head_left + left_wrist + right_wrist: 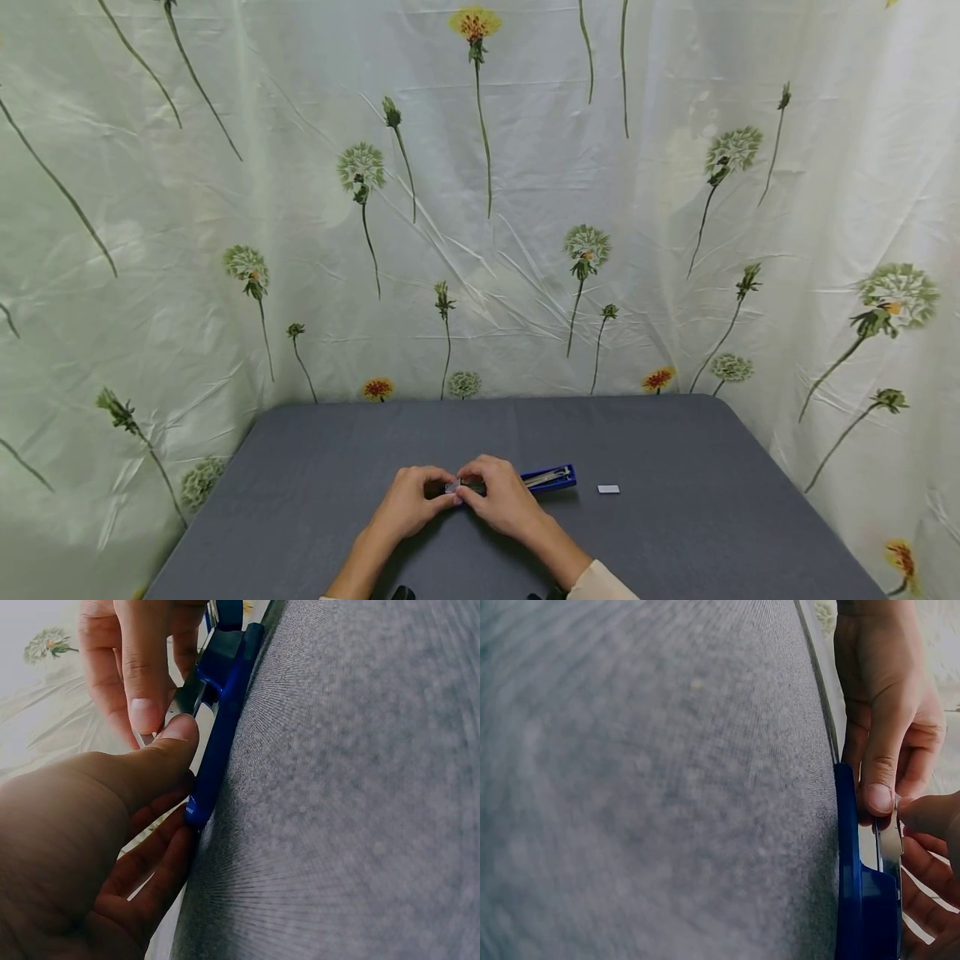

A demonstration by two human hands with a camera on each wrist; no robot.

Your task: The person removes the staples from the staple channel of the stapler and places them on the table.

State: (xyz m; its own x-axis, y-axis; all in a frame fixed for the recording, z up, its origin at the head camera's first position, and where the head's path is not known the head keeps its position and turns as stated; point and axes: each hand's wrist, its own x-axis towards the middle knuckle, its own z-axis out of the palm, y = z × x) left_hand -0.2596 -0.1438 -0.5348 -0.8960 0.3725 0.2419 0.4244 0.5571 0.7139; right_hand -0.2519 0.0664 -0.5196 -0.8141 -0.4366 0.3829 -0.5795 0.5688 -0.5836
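Note:
A blue stapler [566, 477] lies on the table with its top folded back to the right, baring the metal staple channel [889, 844]. My left hand [408, 504] grips its front end, thumb on the channel and fingers beside the blue base [217, 761]. My right hand [498, 496] pinches a small silvery piece [145, 739], seemingly a strip of staples, at the channel's front tip. Both thumbs are close together there. The fingers hide most of that piece and part of the channel.
A small light-grey strip [608, 489] lies to the right of the stapler on the grey cloth-covered table [337, 442]. A white curtain [517, 275] printed with dandelions hangs behind the table and along its sides.

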